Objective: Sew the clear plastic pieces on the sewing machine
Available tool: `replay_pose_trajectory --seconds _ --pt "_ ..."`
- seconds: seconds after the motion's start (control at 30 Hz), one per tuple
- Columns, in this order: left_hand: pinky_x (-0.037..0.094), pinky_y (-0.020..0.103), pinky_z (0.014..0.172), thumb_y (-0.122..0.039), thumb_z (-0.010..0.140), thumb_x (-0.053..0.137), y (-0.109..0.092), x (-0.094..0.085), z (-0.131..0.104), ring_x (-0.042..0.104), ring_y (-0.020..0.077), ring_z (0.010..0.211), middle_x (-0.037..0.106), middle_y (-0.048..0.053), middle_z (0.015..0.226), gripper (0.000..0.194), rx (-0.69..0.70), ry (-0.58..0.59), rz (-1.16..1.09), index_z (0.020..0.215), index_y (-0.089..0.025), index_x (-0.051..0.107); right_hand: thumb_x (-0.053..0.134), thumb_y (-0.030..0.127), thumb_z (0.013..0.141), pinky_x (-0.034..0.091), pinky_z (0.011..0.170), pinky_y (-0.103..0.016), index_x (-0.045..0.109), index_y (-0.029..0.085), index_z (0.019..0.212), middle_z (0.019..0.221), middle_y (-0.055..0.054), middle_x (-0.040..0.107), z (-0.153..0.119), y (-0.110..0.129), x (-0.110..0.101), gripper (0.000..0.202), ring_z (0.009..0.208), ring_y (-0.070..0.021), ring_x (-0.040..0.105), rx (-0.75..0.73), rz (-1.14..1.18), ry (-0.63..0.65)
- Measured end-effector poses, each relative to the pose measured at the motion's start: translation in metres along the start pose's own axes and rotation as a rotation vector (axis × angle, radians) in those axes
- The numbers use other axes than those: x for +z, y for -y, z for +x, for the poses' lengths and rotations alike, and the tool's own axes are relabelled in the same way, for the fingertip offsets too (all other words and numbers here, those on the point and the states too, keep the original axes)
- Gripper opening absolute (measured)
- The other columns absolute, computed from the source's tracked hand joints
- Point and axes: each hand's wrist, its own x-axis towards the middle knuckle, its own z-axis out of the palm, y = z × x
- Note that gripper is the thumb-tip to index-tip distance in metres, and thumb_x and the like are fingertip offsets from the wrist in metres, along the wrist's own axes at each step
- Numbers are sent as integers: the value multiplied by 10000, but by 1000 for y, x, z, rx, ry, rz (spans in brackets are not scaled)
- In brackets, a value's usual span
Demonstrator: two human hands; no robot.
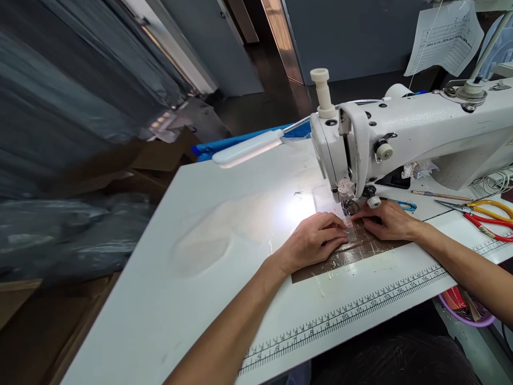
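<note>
My left hand (316, 238) lies palm down just left of the sewing machine's needle area, fingers together and slightly bent, pressing on a thin, sheer whitish-pink piece of fabric (325, 199). The fabric runs under the presser foot (347, 207), and its near end is partly covered by my fingers. On the other side, my right hand (382, 220) has its index finger and thumb closed at the fabric's edge, close to the foot. Beneath both hands is a brown plate (340, 260) set in the table.
The white sewing machine (420, 123) spans the right side, with a lamp (248, 148) at its left. Red-handled snips (487, 224), yellow-handled scissors (491, 207) and a thin stick (441, 195) lie right. A printed ruler (344, 318) follows the table's front edge; a purple basket (487, 321) sits below.
</note>
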Motion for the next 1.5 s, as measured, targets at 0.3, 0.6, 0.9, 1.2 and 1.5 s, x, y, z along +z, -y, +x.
replay_pose_trajectory --seconds 0.3,0.6,0.9,1.2,1.5 --pt "571 283 628 -171 960 534 0 0 1 676 130 716 744 19 833 206 114 18 83 818 -180 682 530 214 891 357 583 -254 682 348 1230 1046 -53 642 -2 0 -3 395 654 -130 529 -80 -84 39" --pt "532 326 622 -251 890 585 -8 -10 5 636 163 674 738 49 862 143 107 90 49 854 -163 692 514 248 917 333 562 -250 698 312 1211 1032 -80 628 -5 -3 0 352 683 -139 516 -223 -203 68" --pt "518 348 673 -268 852 536 -7 -9 1 620 181 719 719 64 929 202 7 157 80 950 -155 672 467 291 959 321 528 -251 630 276 1297 1042 -105 638 -3 10 1 375 666 -151 533 -86 -378 95" --pt "514 391 715 -295 869 522 -6 -8 0 629 223 811 690 112 997 270 -57 217 175 1037 -136 662 449 309 962 402 567 -263 649 278 1278 1088 -108 647 -8 6 3 375 635 -138 540 -100 -280 70" --pt "496 396 715 -358 887 497 -3 -9 0 617 229 804 680 132 1097 346 -65 238 290 1091 -117 640 440 301 974 383 538 -256 642 261 1276 1079 -115 645 -5 8 4 366 640 -137 538 -130 -362 55"
